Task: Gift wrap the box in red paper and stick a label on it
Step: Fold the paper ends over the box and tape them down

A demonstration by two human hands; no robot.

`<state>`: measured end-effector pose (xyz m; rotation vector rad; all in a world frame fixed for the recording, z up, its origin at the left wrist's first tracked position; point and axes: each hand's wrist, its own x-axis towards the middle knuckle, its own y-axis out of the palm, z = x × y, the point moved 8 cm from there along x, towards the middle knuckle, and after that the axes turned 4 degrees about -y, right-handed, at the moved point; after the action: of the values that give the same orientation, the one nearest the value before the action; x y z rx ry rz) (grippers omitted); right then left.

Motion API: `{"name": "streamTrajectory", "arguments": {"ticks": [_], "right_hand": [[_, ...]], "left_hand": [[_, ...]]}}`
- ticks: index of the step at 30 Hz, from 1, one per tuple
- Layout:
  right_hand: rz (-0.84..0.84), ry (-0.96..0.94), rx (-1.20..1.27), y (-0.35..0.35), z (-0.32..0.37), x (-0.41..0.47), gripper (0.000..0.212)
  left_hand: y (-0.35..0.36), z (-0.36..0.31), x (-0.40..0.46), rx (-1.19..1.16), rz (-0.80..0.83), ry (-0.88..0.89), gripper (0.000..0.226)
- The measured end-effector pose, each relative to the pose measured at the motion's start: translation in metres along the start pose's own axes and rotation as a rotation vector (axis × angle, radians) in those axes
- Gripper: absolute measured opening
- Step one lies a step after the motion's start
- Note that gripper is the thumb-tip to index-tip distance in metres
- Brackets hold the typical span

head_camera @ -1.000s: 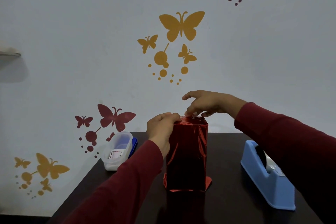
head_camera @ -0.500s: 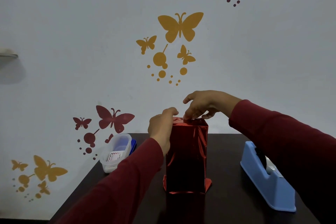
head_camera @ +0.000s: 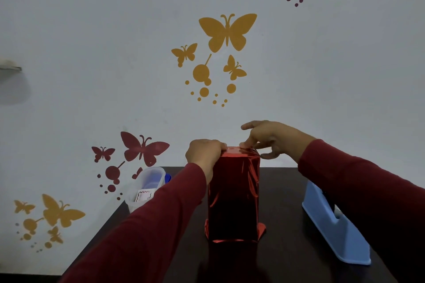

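Observation:
A tall box wrapped in shiny red paper stands upright on the dark table, with loose paper flaring out at its foot. My left hand grips the box's top left corner, fingers curled over the upper edge. My right hand hovers over the top right, a fingertip pressing the folded paper on the top face while the index finger points out to the left. A label with a scalloped red border lies inside the clear tub at the left.
A clear plastic tub with a blue lid behind it sits at the table's back left corner. A light blue tape dispenser stands on the right. A wall with butterfly stickers rises just behind the table.
My left hand has shifted from the near top edge to grip the top left corner. My right hand has slid slightly right along the top, still pressing the paper down.

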<state>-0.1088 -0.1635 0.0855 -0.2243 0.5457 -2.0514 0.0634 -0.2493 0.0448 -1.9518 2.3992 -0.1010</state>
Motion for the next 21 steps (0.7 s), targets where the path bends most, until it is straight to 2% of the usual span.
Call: {"name": "streamTrajectory", "arguments": {"ticks": [2, 4, 7, 10, 14, 16, 18, 21], "right_hand": [[0.011, 0.019, 0.217, 0.005, -0.014, 0.001, 0.054], [-0.026, -0.018, 0.314, 0.008, -0.018, -0.001, 0.046], [-0.092, -0.114, 0.243, 0.014, -0.014, -0.002, 0.027], [-0.123, -0.159, 0.179, 0.017, -0.014, -0.004, 0.025], [-0.165, -0.179, 0.259, 0.017, -0.018, -0.006, 0.025], [-0.173, -0.187, 0.275, 0.017, -0.019, -0.006, 0.022], [-0.104, -0.187, 0.291, 0.024, -0.021, -0.011, 0.025], [-0.022, -0.222, 0.311, 0.032, -0.020, -0.019, 0.030]], "left_hand": [[0.000, -0.002, 0.000, 0.021, -0.023, 0.014, 0.011], [-0.001, -0.002, 0.001, 0.035, -0.052, 0.025, 0.014], [-0.001, 0.003, 0.003, -0.044, -0.042, 0.011, 0.020], [0.000, 0.004, 0.002, -0.034, -0.022, -0.018, 0.023], [-0.003, 0.004, 0.002, -0.072, -0.051, -0.042, 0.017], [0.000, 0.010, -0.001, -0.185, 0.041, -0.080, 0.027], [0.005, 0.014, -0.008, -0.272, 0.167, -0.108, 0.032], [0.008, 0.018, -0.011, -0.278, 0.243, -0.126, 0.024]]}}
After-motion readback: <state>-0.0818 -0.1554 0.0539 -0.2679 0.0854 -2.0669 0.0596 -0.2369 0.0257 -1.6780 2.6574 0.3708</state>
